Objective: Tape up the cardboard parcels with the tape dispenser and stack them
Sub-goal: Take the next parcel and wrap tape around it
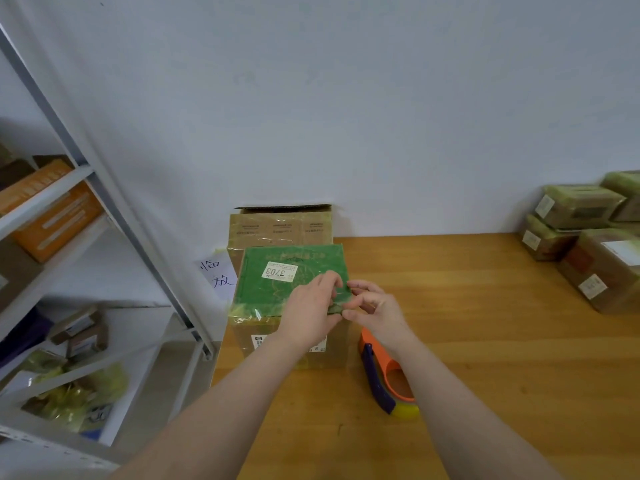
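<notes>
2 hands at work: left hand (309,308) and right hand (373,305) pinch the taped near-right corner of the green parcel (265,292) atop the brown box (243,344), a light, stiff, slick-looking thing best gripped by its edges.

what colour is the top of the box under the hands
Green, with a white label on the box top; seen in the head view.

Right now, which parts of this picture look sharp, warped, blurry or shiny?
Head view: sharp in the middle, where the label on the green parcel reads 3703; the shelf post leans from lens warp; stacked parcels at right smear; tape on the green parcel's near edge glints.
</notes>
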